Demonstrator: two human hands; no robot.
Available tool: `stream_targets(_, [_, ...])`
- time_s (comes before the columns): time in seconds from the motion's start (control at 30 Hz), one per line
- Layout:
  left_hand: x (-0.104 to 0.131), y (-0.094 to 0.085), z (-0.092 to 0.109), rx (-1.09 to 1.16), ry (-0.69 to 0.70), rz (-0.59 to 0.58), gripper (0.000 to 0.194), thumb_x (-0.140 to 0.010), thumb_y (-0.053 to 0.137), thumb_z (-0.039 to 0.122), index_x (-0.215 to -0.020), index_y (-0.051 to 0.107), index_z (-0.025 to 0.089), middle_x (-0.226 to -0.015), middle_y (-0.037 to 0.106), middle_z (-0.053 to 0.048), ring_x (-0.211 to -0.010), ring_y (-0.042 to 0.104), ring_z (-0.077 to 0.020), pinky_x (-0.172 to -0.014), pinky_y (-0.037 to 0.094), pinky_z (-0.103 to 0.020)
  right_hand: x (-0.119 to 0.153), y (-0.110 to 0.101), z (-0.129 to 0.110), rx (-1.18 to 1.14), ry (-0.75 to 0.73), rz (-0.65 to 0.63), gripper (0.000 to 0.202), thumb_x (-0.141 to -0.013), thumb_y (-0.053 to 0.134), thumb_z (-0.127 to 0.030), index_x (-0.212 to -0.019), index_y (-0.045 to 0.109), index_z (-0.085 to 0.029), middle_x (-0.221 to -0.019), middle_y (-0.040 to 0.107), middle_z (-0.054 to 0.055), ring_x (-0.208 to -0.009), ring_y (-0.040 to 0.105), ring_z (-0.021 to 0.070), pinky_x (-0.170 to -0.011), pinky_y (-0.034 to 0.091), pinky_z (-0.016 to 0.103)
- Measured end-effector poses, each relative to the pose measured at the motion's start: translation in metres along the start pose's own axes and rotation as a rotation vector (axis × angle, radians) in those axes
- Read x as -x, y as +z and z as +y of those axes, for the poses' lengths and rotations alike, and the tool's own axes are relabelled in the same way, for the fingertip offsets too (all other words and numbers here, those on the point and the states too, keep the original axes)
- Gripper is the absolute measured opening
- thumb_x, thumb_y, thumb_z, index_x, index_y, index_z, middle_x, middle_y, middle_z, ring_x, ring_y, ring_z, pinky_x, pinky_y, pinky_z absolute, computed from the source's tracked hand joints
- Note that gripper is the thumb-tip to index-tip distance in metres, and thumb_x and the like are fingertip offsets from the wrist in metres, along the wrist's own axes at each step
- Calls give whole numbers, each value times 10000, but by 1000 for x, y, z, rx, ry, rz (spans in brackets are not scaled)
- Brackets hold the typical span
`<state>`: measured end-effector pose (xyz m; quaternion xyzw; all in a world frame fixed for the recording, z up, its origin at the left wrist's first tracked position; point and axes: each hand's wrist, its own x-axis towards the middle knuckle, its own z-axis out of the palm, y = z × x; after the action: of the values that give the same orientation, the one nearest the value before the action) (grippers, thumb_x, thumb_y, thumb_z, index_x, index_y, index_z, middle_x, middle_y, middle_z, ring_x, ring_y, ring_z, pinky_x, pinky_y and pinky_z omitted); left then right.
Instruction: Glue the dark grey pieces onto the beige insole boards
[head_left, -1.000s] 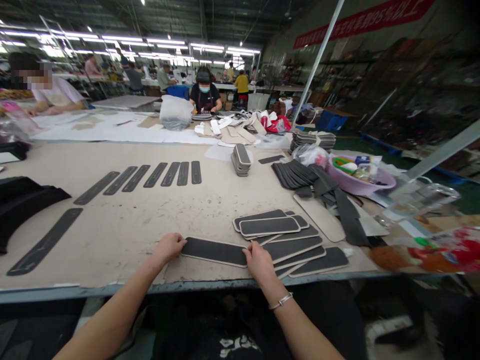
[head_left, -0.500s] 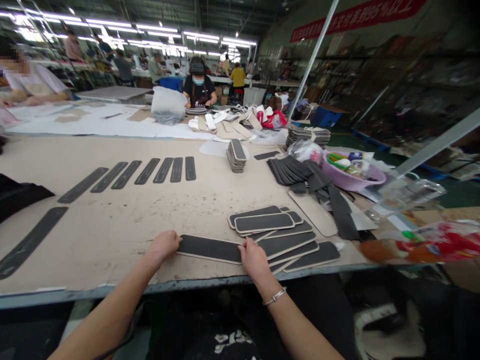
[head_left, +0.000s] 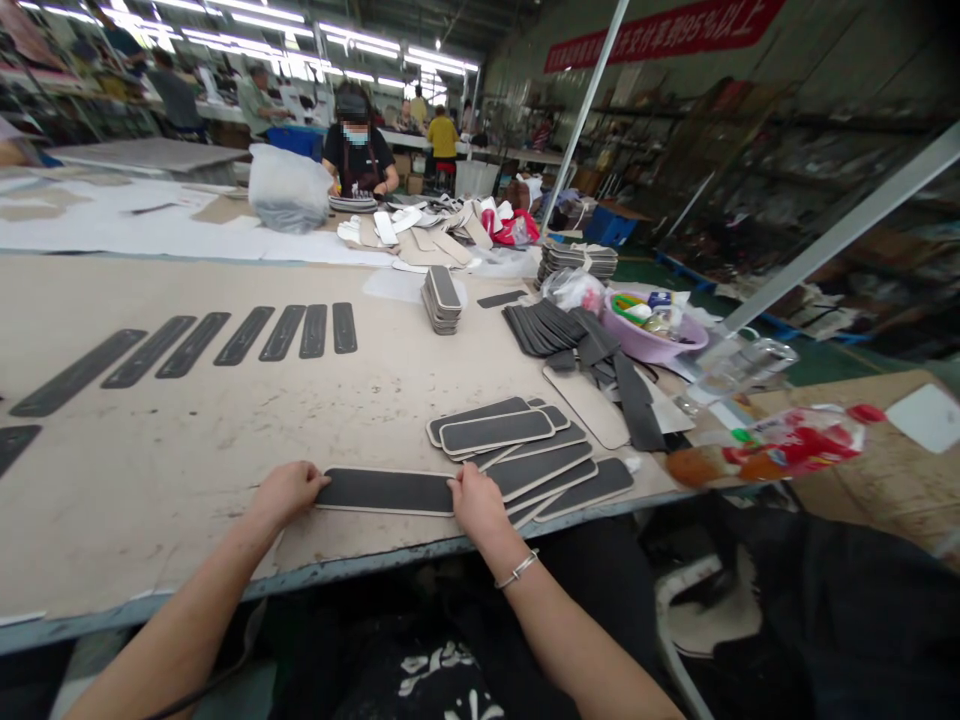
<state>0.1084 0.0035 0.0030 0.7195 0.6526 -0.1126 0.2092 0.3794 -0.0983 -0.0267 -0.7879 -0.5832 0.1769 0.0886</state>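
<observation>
A long black strip with a pale border (head_left: 388, 491) lies level near the table's front edge, pinched at both ends. My left hand (head_left: 289, 491) has closed fingers on its left end. On its right end my right hand (head_left: 477, 500), with a bracelet at the wrist, grips likewise. Right beside that hand lies a loose, fanned pile of similar bordered strips (head_left: 546, 468). Farther left on the table, several plain dark strips (head_left: 244, 335) lie in a slanted row.
A small stack of bordered pieces (head_left: 442, 300) stands mid-table. Dark strips (head_left: 536, 328) and a purple basin (head_left: 652, 342) are to the right. A red-labelled bottle (head_left: 795, 443) lies at the right edge. A person (head_left: 360, 155) in a mask works across the table.
My view has swung to the right, so everything sits farther left in the picture. Both hands still hold the same strip, which looks more level now.
</observation>
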Motion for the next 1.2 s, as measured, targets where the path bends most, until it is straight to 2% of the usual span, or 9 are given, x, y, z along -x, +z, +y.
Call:
stream_targets(0.27, [0,1,-1,4,-17,21,247,-788,461,369,-716,613,188,-671,689,-56,-734,635,-207,-605,386,-250,1,-3,-5,62,-3,-21,120,-898,476,-248,-932,527,-144,-840,669,101,-806,650,204,-678,420,264])
stream_targets(0.5, [7,3,-2,-14,-30,78,211,-785,484,386,-760,576,198,-749,690,-62,-764,629,-207,-606,380,-251,1,-5,-10,188,-83,-43,144,-891,482,-240,-1007,534,-173,-895,667,98,-817,648,207,-671,431,273])
stream_targets(0.77, [7,3,-4,-10,37,84,187,-793,447,348,-745,553,202,-750,683,-73,-755,626,-219,-589,365,-262,9,-16,-13,156,-37,-4,240,-909,368,-150,-904,608,-136,-857,663,121,-826,640,207,-723,463,293])
stream_targets(0.83, [7,3,-4,-14,61,85,194,-799,428,344,-735,547,205,-725,678,-71,-740,626,-220,-587,366,-262,18,-19,-24,139,-108,96,250,-912,378,-177,-1007,596,-103,-936,648,153,-900,616,226,-789,468,329])
stream_targets(0.9, [6,3,-5,-16,71,85,208,-803,412,352,-715,538,211,-689,671,-63,-720,627,-218,-578,365,-262,29,-15,-40,80,-302,187,357,-915,405,-253,-1201,504,-64,-1101,603,184,-1043,555,242,-895,439,361])
stream_targets(0.97, [3,4,-6,-15,74,86,224,-802,405,369,-694,529,215,-658,665,-56,-701,627,-219,-569,364,-263,38,-6,-58,6,-559,175,516,-911,414,-327,-1344,354,-51,-1288,500,182,-1213,429,240,-1006,365,370])
stream_targets(1.03, [0,5,-7,-18,75,87,237,-798,403,381,-676,522,216,-638,660,-56,-684,626,-224,-562,363,-269,43,7,-72,-23,-728,102,609,-910,397,-401,-1395,265,-56,-1419,356,161,-1334,256,232,-1081,267,393])
stream_targets(1.1, [-2,6,-8,-24,78,93,237,-794,405,380,-668,521,216,-631,657,-59,-676,625,-228,-563,366,-274,43,18,-77,-9,-772,27,665,-905,372,-474,-1404,244,-53,-1471,248,156,-1374,137,235,-1109,194,428])
stream_targets(1.2, [-2,5,-6,-31,86,102,228,-796,408,362,-674,527,212,-639,658,-63,-677,624,-230,-572,371,-276,39,25,-67,10,-727,-38,707,-898,357,-523,-1404,245,-41,-1486,182,164,-1384,84,238,-1117,151,445])
